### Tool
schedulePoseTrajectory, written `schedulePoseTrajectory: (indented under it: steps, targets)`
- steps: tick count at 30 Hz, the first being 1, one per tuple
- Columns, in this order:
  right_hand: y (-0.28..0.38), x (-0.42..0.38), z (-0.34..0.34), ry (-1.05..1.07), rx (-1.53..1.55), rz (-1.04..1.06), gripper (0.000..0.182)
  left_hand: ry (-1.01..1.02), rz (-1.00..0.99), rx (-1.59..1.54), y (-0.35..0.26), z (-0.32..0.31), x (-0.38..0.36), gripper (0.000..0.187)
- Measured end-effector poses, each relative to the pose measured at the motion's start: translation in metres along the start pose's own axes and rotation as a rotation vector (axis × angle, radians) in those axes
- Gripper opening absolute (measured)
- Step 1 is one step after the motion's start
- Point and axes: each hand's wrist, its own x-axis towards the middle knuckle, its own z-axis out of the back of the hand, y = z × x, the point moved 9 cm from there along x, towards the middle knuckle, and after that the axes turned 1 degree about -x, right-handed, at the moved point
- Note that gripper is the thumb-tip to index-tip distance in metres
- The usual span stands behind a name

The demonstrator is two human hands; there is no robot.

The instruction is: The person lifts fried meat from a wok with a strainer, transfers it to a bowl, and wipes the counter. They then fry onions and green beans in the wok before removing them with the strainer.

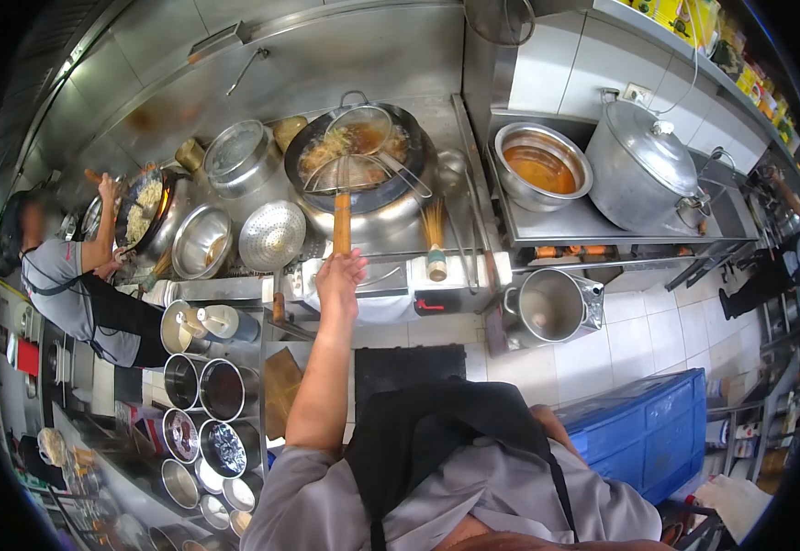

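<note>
My left hand [340, 275] is at the front edge of the stove, its fingers around the end of a long wooden handle [342, 220]. That handle belongs to a wire skimmer [334, 173], whose head lies over the near part of a large dark wok [299, 147]. Food in bubbling oil [315, 158] shows inside the wok. A second strainer [363, 119] with a metal handle rests over the wok's far side. Right of my left hand stands a bamboo brush [436, 264]. My right hand is out of sight; only part of that arm shows beside the apron.
A co-worker [60, 266] stands at another wok on the left. A perforated ladle [272, 236] and steel bowl [201, 241] lie nearby. Right are a bowl of orange liquid [541, 170], a lidded pot [643, 165], a tall pot [549, 308] and a blue chest [634, 436].
</note>
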Motion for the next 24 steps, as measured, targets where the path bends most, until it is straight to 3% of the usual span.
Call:
schedulePoseTrajectory:
  steps: [2,3,5,11,17,24]
  targets:
    - [0.033,-0.011,0.017,-0.197,0.268,-0.136,0.011,0.012,0.003,-0.019,-0.004,0.001,0.000,0.030]
    - [0.048,-0.011,0.022,-0.198,0.270,-0.138,0.011,0.019,0.011,-0.035,-0.006,0.001,-0.002,0.030]
    - [0.065,-0.007,0.025,-0.215,0.616,-0.193,0.011,0.020,0.013,-0.046,-0.011,0.002,-0.006,0.028]
    - [0.137,0.036,0.063,-0.335,0.478,-0.074,0.041,0.025,-0.018,-0.090,-0.004,0.012,-0.010,0.022]
    - [0.160,0.062,0.055,-0.121,0.413,-0.033,0.043,0.014,-0.138,-0.066,0.001,0.014,-0.012,0.020]
    - [0.125,0.058,0.094,-0.074,0.188,-0.119,0.045,-0.107,-0.172,-0.052,0.017,0.009,-0.018,0.025]
